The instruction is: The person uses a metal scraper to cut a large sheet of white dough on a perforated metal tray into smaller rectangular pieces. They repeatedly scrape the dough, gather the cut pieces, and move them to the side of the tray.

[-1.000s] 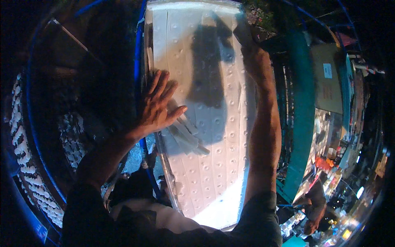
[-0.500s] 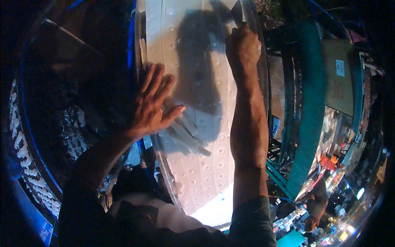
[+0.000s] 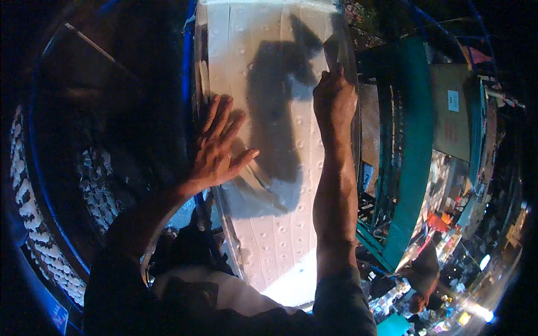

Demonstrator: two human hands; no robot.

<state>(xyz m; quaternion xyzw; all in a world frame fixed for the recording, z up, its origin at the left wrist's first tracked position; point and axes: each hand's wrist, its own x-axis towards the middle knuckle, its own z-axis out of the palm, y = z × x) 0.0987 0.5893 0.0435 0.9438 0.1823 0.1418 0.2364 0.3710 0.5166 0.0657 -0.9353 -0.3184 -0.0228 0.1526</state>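
A long pale sheet (image 3: 280, 238), soft-looking and dotted with rows of dimples, stretches away from me on a narrow raised surface. My left hand (image 3: 219, 154) is spread flat at its left edge, fingers apart. Pale narrow strips (image 3: 263, 189) lie on the sheet beside and below that hand, partly in shadow. At the far right edge, my right hand (image 3: 336, 99) is closed around a tool with a dark, wedge-shaped flat blade (image 3: 332, 50), perhaps a scraper. Its handle is hidden in my fist. Blade and hand cast a large shadow across the sheet.
On the right stand a green panel (image 3: 412, 151) and a cardboard box (image 3: 455, 120). Lower right, a person's arm (image 3: 426, 274) shows among brightly lit, cluttered goods. A blue upright (image 3: 187, 67) runs along the sheet's left side. Pale lumpy shapes (image 3: 33, 218) line the far left.
My right hand has drawn the blade a little nearer to me along the sheet's right edge. The left hand stays spread at the left edge. The view has shifted slightly.
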